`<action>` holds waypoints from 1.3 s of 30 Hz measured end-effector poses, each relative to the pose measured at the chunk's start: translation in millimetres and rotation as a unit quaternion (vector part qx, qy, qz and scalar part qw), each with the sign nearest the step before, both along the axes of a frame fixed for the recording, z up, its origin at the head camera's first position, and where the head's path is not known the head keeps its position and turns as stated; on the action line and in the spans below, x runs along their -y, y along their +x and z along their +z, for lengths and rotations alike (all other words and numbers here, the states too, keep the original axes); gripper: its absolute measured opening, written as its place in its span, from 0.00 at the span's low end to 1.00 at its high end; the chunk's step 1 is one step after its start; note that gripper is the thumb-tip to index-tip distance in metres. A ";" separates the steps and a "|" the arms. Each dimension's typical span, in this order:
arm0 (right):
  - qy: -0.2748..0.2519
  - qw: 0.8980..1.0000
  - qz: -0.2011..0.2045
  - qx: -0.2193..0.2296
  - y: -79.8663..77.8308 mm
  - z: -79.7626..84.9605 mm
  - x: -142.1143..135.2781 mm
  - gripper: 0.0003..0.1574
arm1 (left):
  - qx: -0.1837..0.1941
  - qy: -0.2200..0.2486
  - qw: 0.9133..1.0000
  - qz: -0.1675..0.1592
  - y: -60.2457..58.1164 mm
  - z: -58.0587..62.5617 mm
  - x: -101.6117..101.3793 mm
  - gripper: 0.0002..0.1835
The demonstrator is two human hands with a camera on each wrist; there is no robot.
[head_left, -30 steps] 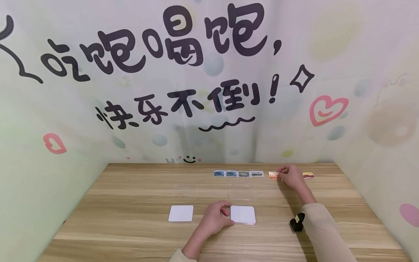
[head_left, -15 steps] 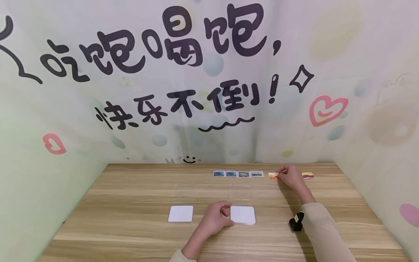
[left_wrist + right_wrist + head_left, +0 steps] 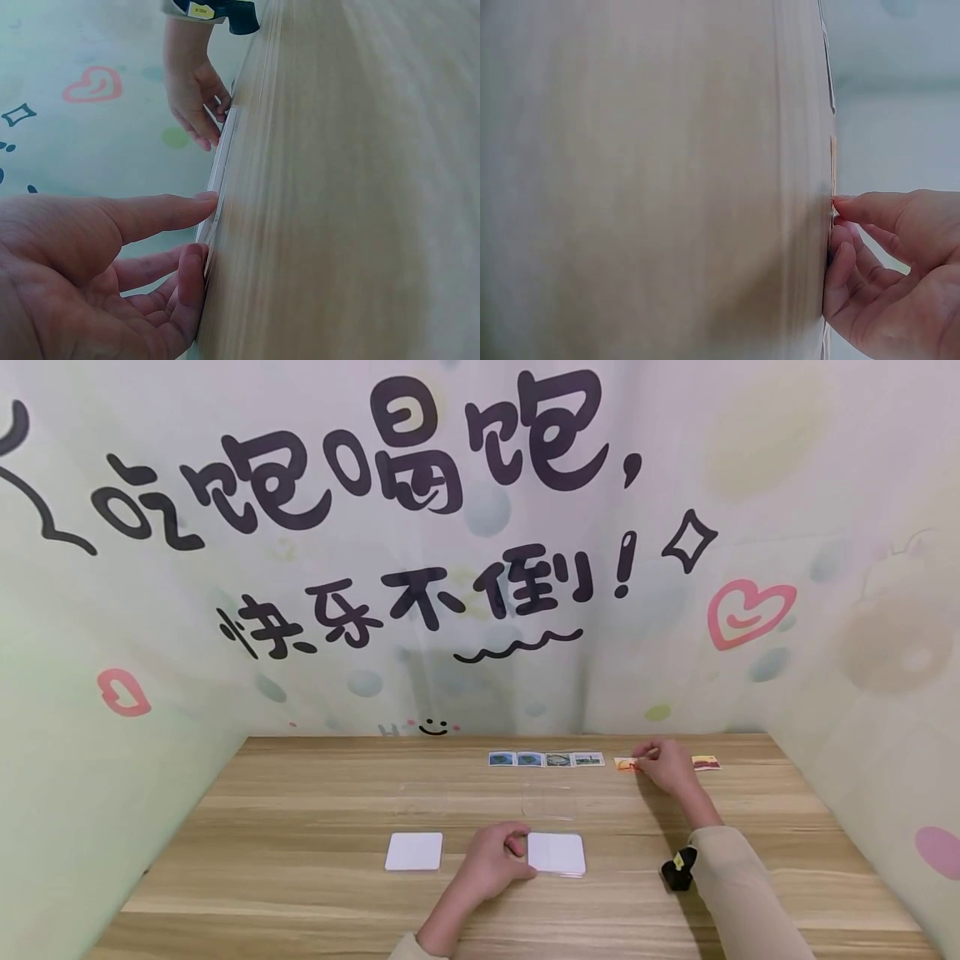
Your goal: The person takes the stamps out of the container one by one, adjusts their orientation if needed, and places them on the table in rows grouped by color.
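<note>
My left hand point(image 3: 491, 864) holds the left side of a small stack of white cards point(image 3: 557, 853), rounded at the corners, on the wooden table. In the left wrist view the thumb point(image 3: 180, 210) lies straight against the stack's edge and the other fingers are curled below it. Farther back on the right, my right hand point(image 3: 667, 764) pinches down at an orange stamp-like picture point(image 3: 625, 764), whose right part is hidden under the fingers. Thumb and fingertips meet close over the tabletop in the right wrist view. A red and yellow picture point(image 3: 707, 762) shows just past the hand.
Several stamp-like pictures point(image 3: 546, 759) lie in a row left of the right hand. A second white card point(image 3: 413, 852) lies left of my left hand. Thin clear sleeves point(image 3: 549, 801) lie behind the cards. A printed curtain point(image 3: 360, 677) closes off the table's back edge.
</note>
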State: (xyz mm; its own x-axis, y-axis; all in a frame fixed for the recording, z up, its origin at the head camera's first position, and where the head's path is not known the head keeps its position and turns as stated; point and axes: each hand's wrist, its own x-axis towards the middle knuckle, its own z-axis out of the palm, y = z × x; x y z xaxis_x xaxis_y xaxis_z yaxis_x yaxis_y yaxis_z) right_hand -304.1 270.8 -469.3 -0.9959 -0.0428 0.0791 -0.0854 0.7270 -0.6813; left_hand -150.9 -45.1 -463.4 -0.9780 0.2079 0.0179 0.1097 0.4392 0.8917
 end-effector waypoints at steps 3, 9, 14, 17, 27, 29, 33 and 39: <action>-0.001 1.000 0.000 0.003 0.4 0.2 -0.1 0.06 | -0.001 0.000 1.000 -0.001 -0.1 -0.4 -0.2 0.26; -0.012 1.000 -0.001 0.012 -0.2 0.8 0.2 0.06 | -0.005 -0.005 1.000 0.000 -0.2 -1.4 -0.3 0.26; -0.029 0.999 -0.002 0.021 2.5 3.8 1.7 0.08 | -0.005 -0.004 1.000 0.000 -0.2 -1.4 -0.5 0.26; -0.041 0.999 -0.002 0.027 4.6 6.3 2.5 0.09 | -0.004 0.000 1.000 -0.001 -0.2 -1.1 -0.5 0.26; -0.063 0.998 -0.003 0.026 8.5 6.7 3.5 0.10 | -0.007 0.006 1.000 -0.005 0.6 -0.7 -0.2 0.27; -0.066 0.998 -0.001 0.021 9.7 6.4 4.2 0.10 | -0.007 0.008 1.000 -0.006 0.8 -0.4 -0.1 0.27; -0.069 0.997 0.008 0.015 12.9 8.7 4.9 0.11 | -0.005 0.011 1.000 -0.006 1.0 -0.2 -0.2 0.27; -0.067 0.998 0.021 0.000 18.5 15.1 5.1 0.13 | -0.004 0.007 1.000 -0.005 0.6 0.0 -1.1 0.27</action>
